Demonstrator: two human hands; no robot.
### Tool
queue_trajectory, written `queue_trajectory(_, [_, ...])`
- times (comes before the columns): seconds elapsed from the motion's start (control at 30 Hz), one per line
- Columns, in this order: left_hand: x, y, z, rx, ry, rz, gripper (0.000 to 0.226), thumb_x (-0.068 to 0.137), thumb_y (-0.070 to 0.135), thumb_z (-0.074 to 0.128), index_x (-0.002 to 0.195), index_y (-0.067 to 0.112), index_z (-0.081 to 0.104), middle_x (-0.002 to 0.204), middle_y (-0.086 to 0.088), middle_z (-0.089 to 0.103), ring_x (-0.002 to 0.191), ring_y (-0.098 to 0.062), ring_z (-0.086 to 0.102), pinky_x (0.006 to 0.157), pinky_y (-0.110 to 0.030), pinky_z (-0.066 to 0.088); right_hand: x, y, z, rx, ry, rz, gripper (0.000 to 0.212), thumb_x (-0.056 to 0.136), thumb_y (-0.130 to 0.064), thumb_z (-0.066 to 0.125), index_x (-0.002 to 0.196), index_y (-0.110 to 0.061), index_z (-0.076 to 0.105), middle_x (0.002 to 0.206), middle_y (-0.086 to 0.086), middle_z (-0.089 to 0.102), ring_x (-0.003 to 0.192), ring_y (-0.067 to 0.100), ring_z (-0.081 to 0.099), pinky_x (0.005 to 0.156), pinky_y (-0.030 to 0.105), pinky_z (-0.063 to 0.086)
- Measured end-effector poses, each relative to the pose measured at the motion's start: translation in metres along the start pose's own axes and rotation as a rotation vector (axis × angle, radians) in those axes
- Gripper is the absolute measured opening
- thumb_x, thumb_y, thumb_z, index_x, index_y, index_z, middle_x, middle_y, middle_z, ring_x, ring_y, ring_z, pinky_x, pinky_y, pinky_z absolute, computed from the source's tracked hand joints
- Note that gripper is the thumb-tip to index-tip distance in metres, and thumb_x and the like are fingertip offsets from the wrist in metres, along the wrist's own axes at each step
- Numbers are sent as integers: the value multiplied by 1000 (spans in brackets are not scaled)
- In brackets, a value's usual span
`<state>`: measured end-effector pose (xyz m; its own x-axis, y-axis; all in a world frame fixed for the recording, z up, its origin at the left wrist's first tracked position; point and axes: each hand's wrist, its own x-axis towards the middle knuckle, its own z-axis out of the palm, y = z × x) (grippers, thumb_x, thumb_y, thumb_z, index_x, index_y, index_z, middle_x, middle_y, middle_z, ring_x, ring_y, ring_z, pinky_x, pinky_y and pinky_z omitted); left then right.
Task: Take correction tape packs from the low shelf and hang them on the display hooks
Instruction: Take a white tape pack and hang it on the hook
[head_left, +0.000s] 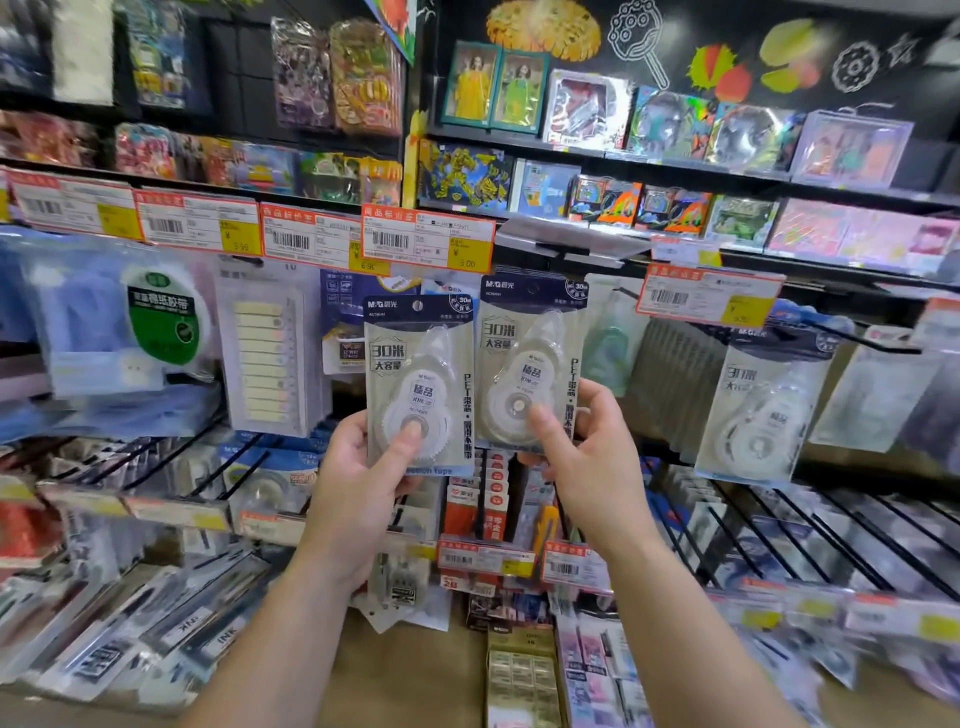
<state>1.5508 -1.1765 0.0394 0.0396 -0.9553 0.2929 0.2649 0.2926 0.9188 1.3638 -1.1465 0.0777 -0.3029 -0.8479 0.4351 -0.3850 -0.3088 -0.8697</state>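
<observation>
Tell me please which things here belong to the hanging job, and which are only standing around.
Job: left hand gripping left pack; right hand gripping right pack; hanging pack.

Around: price tags; green tape pack; sticky-tab pack; boxed toys.

Two bare forearms with no sleeves, watch, bracelet or rings showing, each ending in an ungloved hand, the left hand (358, 499) and the right hand (587, 467), both with short, plain, unpainted fingernails visible on the thumbs and no other markings.
</observation>
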Motion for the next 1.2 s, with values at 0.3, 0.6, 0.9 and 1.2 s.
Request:
queue_trajectory(0.3, [3,1,9,-15,18,11,21,94,26,63,114,27,58,105,6,75,91,-10,72,65,-22,55,9,4,-1,24,4,-27,47,91,-39,66,133,-26,49,112,-11,69,101,2,66,88,32,57])
queue_trajectory(0.6, [4,0,11,-23,42,9,25,93,25,63,117,24,57,104,5,75,90,-10,73,66,-24,54,6,9,2,31,11,-19,45,89,-42,66,129,-27,51,110,-12,68,102,5,65,90,39,56])
queue_trajectory(0.9, [5,-5,10,-29,34,-6,22,93,22,62,114,23,57,97,9,76,85,-6,73,59,-17,54,4,8,2,118,37,-31,31,90,-34,68,118,-30,55,104,-10,72,94,4,69,83,35,59])
queue_trajectory(1.2, [8,-7,7,-26,41,-5,24,93,22,63,117,22,56,100,8,75,85,-5,72,60,-17,54,3,10,0,147,61,-44,29,91,-32,67,117,-29,55,104,-9,72,91,4,68,76,29,57])
